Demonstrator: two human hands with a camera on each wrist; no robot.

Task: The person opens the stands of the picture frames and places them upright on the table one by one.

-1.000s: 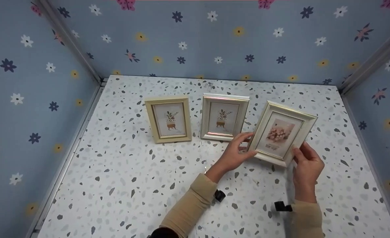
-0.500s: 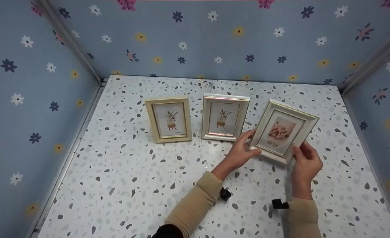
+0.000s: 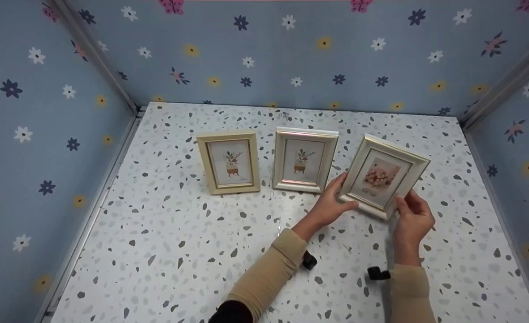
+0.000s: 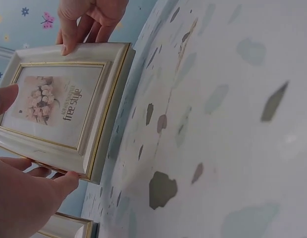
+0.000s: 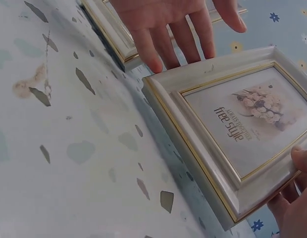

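A cream picture frame [image 3: 383,175] with gold trim shows a bouquet of pink flowers and the words "free style". It stands tilted above the table at the right in the head view. My right hand [image 3: 414,224] pinches its right side near the lower corner, thumb on the front and fingers behind. My left hand [image 3: 329,206] is at the opposite side. In the right wrist view, the left hand's straight fingers [image 5: 180,42] touch the frame's edge while the thumb stands apart from it. The lower edge of the held picture frame [image 4: 96,144] hangs close over the tabletop.
A silvery picture frame [image 3: 305,132] with a potted-plant print stands just left of my left hand. Farther left stands a yellowish-gold picture frame [image 3: 251,161] with a similar print. Flowered blue walls [image 3: 264,58] enclose the speckled white table [image 3: 170,251] at the back and sides.
The held picture frame has shifted slightly, its lower edge moving away from me. My left hand has slid right along it, and my right hand has moved a little left. The other two frames stay put.
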